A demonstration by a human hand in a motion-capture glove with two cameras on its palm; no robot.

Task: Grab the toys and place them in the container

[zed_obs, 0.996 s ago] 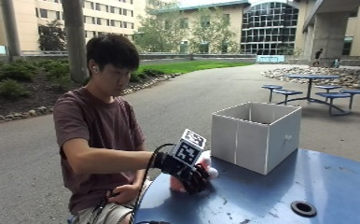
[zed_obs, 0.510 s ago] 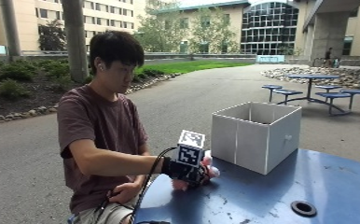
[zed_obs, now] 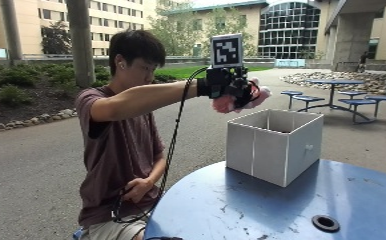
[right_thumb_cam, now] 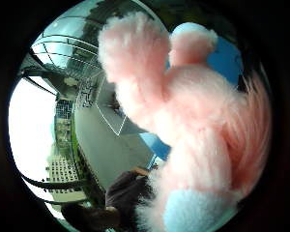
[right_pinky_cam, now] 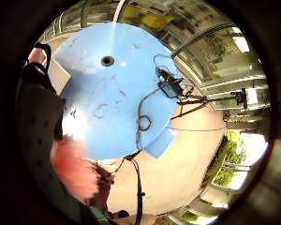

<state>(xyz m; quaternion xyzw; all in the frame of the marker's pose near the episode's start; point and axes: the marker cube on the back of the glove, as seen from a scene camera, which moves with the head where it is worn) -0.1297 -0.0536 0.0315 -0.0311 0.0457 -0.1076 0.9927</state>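
outside view: my gloved right hand (zed_obs: 231,89) grips the pink plush toy (zed_obs: 246,99) above the white box (zed_obs: 273,145); i'd centre over the opening before letting go.

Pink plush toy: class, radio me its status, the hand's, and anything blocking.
Right hand raised, fingers curled round pink plush toy. Toy held above white container, near its left edge. Container open-topped on blue table. Nothing in the way.

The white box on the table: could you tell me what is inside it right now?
Only bare inner walls of the white box show; its floor is hidden by the near sides. The pink plush toy is above it, held in the gloved right hand.
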